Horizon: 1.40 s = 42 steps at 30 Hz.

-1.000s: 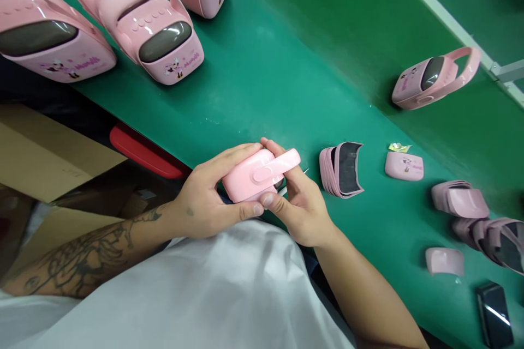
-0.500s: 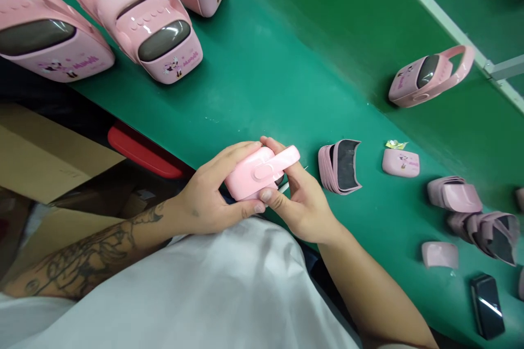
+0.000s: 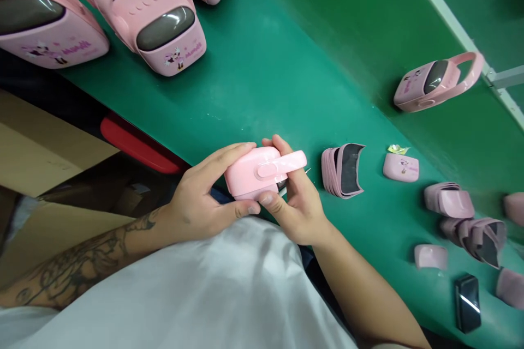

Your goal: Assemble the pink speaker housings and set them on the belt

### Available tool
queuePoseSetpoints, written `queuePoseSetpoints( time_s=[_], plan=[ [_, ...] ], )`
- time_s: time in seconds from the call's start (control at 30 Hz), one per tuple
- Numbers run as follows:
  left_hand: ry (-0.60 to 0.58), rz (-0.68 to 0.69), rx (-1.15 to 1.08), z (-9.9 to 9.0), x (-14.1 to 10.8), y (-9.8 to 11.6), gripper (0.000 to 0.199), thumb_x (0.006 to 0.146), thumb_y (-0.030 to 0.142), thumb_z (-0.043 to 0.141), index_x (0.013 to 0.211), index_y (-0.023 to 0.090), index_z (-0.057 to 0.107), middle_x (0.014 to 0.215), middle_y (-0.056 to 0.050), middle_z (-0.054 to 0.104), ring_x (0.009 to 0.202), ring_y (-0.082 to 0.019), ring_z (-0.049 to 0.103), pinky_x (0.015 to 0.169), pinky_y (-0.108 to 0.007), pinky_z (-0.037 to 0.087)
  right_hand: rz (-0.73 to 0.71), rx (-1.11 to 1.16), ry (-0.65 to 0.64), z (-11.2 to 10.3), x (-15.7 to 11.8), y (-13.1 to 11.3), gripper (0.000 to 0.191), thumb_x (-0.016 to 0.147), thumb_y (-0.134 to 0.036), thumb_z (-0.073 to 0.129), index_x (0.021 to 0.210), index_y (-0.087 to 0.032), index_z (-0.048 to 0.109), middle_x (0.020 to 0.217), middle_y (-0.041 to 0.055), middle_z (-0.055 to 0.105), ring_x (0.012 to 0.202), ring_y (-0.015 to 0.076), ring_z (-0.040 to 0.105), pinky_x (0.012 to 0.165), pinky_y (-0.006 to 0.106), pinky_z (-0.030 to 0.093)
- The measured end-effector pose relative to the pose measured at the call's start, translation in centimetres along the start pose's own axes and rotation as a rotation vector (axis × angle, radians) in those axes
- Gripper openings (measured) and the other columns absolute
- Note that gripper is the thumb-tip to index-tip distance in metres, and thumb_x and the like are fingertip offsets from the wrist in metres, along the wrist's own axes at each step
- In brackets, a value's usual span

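Both my hands hold one glossy pink handled case (image 3: pixel 249 172) just above my lap, at the near edge of the green table (image 3: pixel 262 87). My left hand (image 3: pixel 204 191) wraps its left end, thumb below and fingers along the top. My right hand (image 3: pixel 298 196) grips the right end, by the raised handle, with the thumb at the lower edge. A thin white stick-like piece shows between the case and my right palm; its other end is hidden. Right of my hands stands a nested stack of curved pink covers (image 3: pixel 341 170) with dark insides.
Larger pink handled cases (image 3: pixel 172 38) stand at the upper left. Another handled case (image 3: pixel 434 82) is at the right. A printed pink cover (image 3: pixel 401 167), more cover stacks (image 3: pixel 450 200) and a black object (image 3: pixel 467 304) lie on the right. Below the left edge are a red object (image 3: pixel 139 144) and cardboard (image 3: pixel 49 142).
The view has shifted slightly. The held case is turned a little, its handle now lying more level. Both hands keep their hold on it.
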State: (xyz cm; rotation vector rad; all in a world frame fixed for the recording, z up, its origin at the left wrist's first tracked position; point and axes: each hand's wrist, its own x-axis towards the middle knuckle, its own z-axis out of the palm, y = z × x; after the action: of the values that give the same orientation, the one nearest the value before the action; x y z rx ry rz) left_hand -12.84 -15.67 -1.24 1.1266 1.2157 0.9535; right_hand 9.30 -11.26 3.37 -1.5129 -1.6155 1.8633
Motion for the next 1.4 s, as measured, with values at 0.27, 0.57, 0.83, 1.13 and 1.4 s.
queuePoseSetpoints(
  time_s=[0.27, 0.57, 0.83, 1.13, 1.4],
  plan=[
    [0.074, 0.0, -0.079, 0.6, 0.0, 0.0, 0.086, 0.085, 0.035, 0.099, 0.163, 0.034, 0.064, 0.16, -0.006, 0.066, 0.146, -0.032, 0.066, 0.131, -0.047, 0.053, 0.032, 0.027, 0.183, 1.6, 0.5, -0.3, 0.086, 0.096, -0.068, 0.074, 0.164, -0.02, 0.055, 0.172, 0.0161, 0.047, 0.152, 0.0264, 0.062, 0.136, 0.048, 0.053],
    [0.291, -0.193, -0.764, -0.9, 2.4, -1.9, 0.051, 0.1, 0.045, 0.084, 0.144, 0.021, 0.075, 0.141, -0.013, 0.076, 0.125, -0.025, 0.077, 0.103, -0.034, 0.069, -0.336, -0.422, 0.561, 2.0, 0.7, -2.0, 0.056, 0.101, -0.033, 0.075, 0.154, -0.029, 0.061, 0.142, 0.0077, 0.071, 0.133, 0.0148, 0.071, 0.115, 0.032, 0.063],
    [0.2, -0.245, -0.915, 0.4, 2.9, -1.6, 0.045, 0.109, 0.044, 0.065, 0.147, 0.02, 0.069, 0.156, -0.016, 0.067, 0.148, -0.034, 0.065, 0.125, -0.054, 0.057, 0.044, 0.162, 0.277, 3.0, 2.1, -1.5, 0.09, 0.099, -0.082, 0.057, 0.162, -0.019, 0.048, 0.161, 0.0138, 0.059, 0.149, 0.0195, 0.065, 0.128, 0.037, 0.06],
    [-0.279, 0.419, 0.336, -5.1, 5.4, -1.8, 0.113, 0.084, 0.052, 0.098, 0.177, 0.023, 0.042, 0.172, -0.017, 0.053, 0.162, -0.037, 0.052, 0.139, -0.051, 0.041, -0.337, -0.762, 0.251, -1.8, 1.5, -2.0, 0.081, 0.09, -0.062, 0.084, 0.153, -0.018, 0.06, 0.147, 0.0105, 0.067, 0.136, 0.0201, 0.065, 0.117, 0.04, 0.061],
    [-0.285, 0.308, 0.248, -2.8, 7.4, -1.5, 0.092, 0.078, 0.053, 0.101, 0.156, 0.017, 0.068, 0.151, -0.018, 0.068, 0.146, -0.036, 0.064, 0.124, -0.044, 0.056, -0.271, -0.507, 0.055, -3.0, 1.6, -1.2, 0.088, 0.099, -0.05, 0.076, 0.174, -0.026, 0.035, 0.174, 0.0095, 0.045, 0.165, 0.0229, 0.046, 0.143, 0.051, 0.042]
  ],
)
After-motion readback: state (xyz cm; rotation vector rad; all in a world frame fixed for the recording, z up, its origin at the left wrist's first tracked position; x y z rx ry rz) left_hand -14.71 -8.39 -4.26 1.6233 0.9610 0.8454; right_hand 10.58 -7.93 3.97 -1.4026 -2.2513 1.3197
